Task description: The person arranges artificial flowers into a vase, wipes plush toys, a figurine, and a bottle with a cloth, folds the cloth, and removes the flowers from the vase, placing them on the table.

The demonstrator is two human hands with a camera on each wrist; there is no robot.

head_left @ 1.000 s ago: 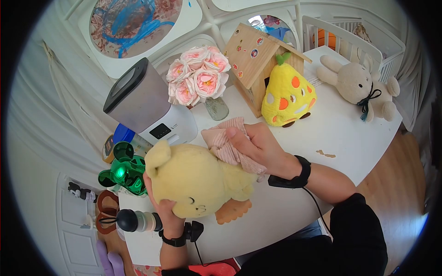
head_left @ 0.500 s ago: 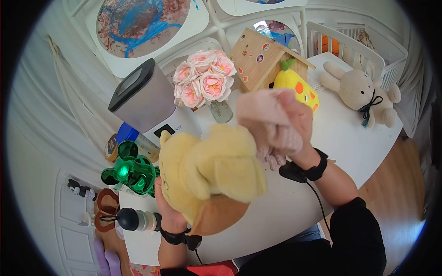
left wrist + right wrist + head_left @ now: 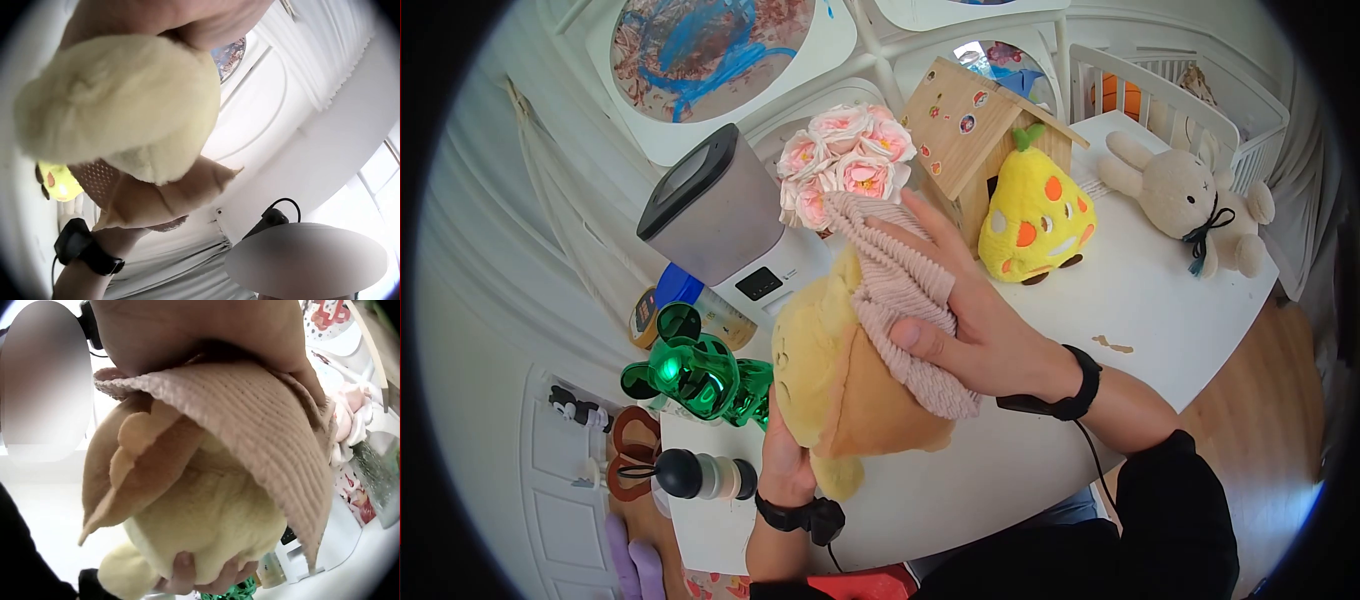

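A pale yellow plush toy (image 3: 800, 345) with closed stitched eyes and a tan back piece is held above the table, its face to the left in the head view. My left hand (image 3: 785, 455) grips it from below, and its curled fingers (image 3: 183, 572) show against the yellow fur in the right wrist view. My right hand (image 3: 990, 335) holds a ribbed pink cloth (image 3: 905, 275) over the tan piece (image 3: 885, 405). Its thumb lies on the cloth, which drapes down the toy's side in the right wrist view (image 3: 250, 419).
Left of the toy stand a shiny green bear figure (image 3: 700, 375), a dark-capped bottle (image 3: 700, 475) and a grey-and-white appliance (image 3: 720, 215). Pink flowers (image 3: 840, 160), a wooden house (image 3: 960, 125), a yellow plush (image 3: 1035, 215) and a plush rabbit (image 3: 1180, 185) are farther back on the white table (image 3: 1050, 460).
The plush toy has been turned, its tan back now facing the right hand. The right hand lifted the cloth away, then brought it back left onto the toy.
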